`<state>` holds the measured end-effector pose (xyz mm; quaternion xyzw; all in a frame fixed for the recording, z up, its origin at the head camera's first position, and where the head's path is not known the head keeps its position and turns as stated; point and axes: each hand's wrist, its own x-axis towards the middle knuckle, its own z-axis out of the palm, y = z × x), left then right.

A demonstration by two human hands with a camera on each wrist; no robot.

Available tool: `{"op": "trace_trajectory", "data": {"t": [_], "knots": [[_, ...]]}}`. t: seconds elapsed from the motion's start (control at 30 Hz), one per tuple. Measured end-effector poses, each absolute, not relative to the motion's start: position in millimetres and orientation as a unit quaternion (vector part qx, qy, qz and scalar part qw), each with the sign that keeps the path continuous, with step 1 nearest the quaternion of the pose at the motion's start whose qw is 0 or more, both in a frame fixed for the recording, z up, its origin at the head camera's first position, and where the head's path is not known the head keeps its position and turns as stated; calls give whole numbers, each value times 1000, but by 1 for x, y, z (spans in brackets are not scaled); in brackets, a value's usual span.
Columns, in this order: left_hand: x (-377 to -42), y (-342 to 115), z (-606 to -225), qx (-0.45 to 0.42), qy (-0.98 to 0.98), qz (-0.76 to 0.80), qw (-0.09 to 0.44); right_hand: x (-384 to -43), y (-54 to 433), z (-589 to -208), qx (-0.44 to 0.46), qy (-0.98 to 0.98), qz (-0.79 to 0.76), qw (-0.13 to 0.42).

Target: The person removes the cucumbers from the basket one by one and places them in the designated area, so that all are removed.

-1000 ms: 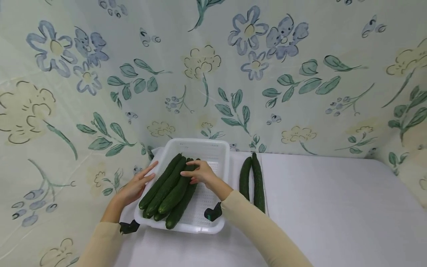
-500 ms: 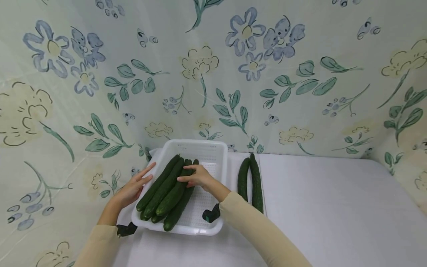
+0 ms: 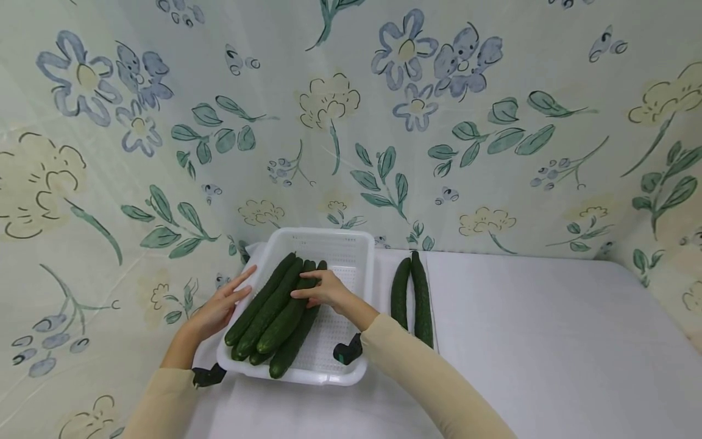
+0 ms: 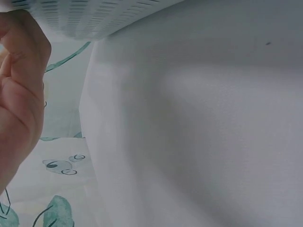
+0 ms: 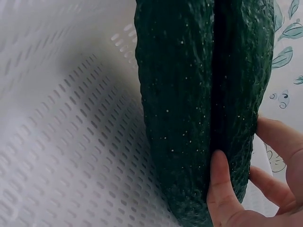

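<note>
A white perforated plastic basket (image 3: pixel 328 233) holds several dark green cucumbers, lying side by side along its left half. My right hand (image 3: pixel 331 291) reaches in from the right and pinches one cucumber (image 5: pixel 241 71) near its far end. Its thumb (image 5: pixel 220 175) fits into the groove beside a neighbouring cucumber (image 5: pixel 177 104), with the fingers on the opposite side. My left hand (image 3: pixel 216 312) is at the basket's left outer wall, fingers extended and spread along the rim. In the left wrist view the fingertips are hidden behind the basket's side (image 4: pixel 94 19).
Two more cucumbers, one (image 3: pixel 401 292) shorter and one (image 3: pixel 422 302) longer, lie to the right of the basket on the white-covered table (image 3: pixel 537 341). A floral curtain (image 3: pixel 329 152) hangs behind and on the left. Dark wrist cameras (image 3: pixel 347 350) stick out from both sleeves.
The right hand has shifted slightly left and settled onto the cucumber at its far end. The left hand keeps its place at the basket; the head view has moved a little.
</note>
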<state>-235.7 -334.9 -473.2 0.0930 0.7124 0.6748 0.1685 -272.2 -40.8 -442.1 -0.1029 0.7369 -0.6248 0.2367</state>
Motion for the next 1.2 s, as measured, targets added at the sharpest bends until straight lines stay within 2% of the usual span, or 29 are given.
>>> {"op": "trace_trajectory", "data": {"t": [0.67,1.0,1.2], "knots": [[-235,-336,-473,100,710,676,169,-277,-40,-443,-40,701,-667,249],[-236,-334,-472,95,715,673,166,-277,-36,-445,-25,689,-686,235],[-235,-333,-471,104,708,679,165,-276,-36,-444,-11,652,-714,253]]}}
